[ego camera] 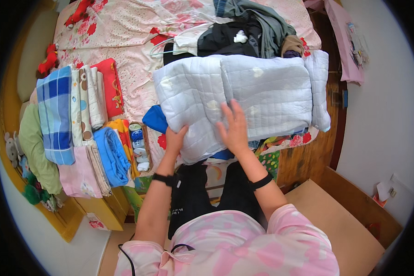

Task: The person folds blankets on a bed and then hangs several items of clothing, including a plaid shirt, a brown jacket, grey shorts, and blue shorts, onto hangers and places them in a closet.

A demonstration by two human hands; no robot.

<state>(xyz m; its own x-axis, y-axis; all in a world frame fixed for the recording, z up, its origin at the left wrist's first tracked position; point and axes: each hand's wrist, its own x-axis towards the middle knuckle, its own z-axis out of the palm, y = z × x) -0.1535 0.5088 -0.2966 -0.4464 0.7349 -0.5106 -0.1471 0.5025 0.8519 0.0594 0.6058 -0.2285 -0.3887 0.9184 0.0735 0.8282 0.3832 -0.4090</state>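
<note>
A white quilted blanket (269, 93) with pale heart shapes lies partly folded across the bed in front of me. A fold line runs down it left of its middle, and its right end forms a separate narrow fold. My left hand (176, 139) grips the blanket's near left edge, thumb on top and the other fingers mostly hidden. Over the middle of the blanket is my right hand (235, 129), fingers spread, holding nothing; whether it presses on the cloth I cannot tell. Blue cloth (155, 119) pokes out from under the left side.
Folded cloths, including a blue plaid one (55, 114) and a bright blue one (114, 157), stand at left. Beside them is a box of rolled socks (143, 151). Dark clothes (227, 39) and a hanger (162, 48) lie beyond the blanket on the floral bedsheet (131, 31).
</note>
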